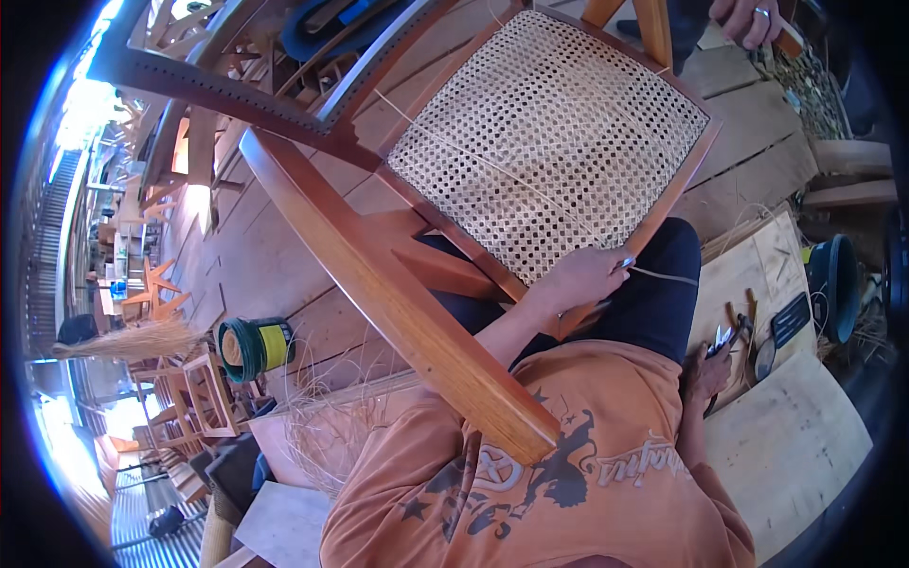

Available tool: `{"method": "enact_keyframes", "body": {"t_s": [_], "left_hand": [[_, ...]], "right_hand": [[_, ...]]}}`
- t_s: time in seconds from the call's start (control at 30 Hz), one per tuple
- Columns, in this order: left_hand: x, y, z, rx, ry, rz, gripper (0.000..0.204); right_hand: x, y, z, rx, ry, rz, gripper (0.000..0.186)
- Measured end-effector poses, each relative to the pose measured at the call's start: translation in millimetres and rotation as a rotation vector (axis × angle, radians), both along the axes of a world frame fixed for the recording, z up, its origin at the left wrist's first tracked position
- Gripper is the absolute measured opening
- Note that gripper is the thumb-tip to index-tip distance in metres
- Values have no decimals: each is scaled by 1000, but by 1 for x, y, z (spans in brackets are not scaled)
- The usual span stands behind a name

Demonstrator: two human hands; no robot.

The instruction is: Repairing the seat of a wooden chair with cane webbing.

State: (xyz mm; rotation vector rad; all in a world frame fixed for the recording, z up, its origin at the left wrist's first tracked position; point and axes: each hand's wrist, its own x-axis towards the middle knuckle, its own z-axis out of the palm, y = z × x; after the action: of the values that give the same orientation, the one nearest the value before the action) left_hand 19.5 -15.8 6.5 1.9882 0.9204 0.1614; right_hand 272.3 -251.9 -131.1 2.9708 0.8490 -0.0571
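While hand-pinched: thin cane strand [663, 275], woven seat [549, 142]

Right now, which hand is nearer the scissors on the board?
Right. The right hand rests beside the scissors; the left hand is away at the woven cane seat.

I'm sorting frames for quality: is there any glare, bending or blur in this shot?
Head view: sunlight blows out the left rim to white; fisheye bends the long reddish wooden chair rail and floor planks; the pale woven cane seat panel is evenly lit and sharp; the left hand on its edge is sharp, while the right hand looks slightly soft near the tools.
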Motion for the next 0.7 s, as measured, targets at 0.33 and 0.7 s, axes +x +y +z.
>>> {"method": "enact_keyframes", "body": {"t_s": [0.33,0.7], "left_hand": [[4,9,4,31,135,-68,25],[5,3,-11,105,104,-39,31]], "right_hand": [[0,16,14,-33,96,-60,57],[-2,-1,12,130,168,-57,70]]}}
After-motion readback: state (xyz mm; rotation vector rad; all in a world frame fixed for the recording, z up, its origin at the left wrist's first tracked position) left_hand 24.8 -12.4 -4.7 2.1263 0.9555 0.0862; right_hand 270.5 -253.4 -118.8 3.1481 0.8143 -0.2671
